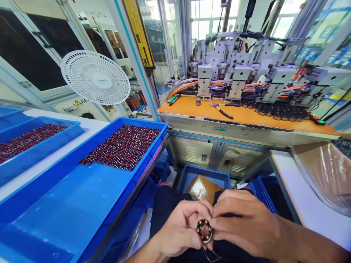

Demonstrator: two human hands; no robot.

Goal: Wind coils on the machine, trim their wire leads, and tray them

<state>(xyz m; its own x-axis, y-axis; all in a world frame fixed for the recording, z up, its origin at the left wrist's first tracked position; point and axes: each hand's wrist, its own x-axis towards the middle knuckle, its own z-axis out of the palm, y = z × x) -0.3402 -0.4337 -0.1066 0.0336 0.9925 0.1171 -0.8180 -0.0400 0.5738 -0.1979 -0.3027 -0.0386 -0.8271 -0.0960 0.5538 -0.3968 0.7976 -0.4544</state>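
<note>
Over my lap, my left hand [182,230] is closed round a small ring-shaped motor stator [204,231] with dark slots and copper windings. Its thumb presses on the near left side of the ring. My right hand [244,223] meets it from the right, fingers bent, the fingertips pinching the stator's right edge. A thin loose wire [211,257] hangs below the ring. Part of the stator's far side is hidden by fingers.
To the left, a blue tray [68,197] holds many small wound parts; another blue tray [38,137] stands beyond. Ahead, an orange bench [189,106] carries pliers [223,109], dark round parts [285,111] and a clamping machine [238,82]. A brown bag [203,188] lies in a floor bin.
</note>
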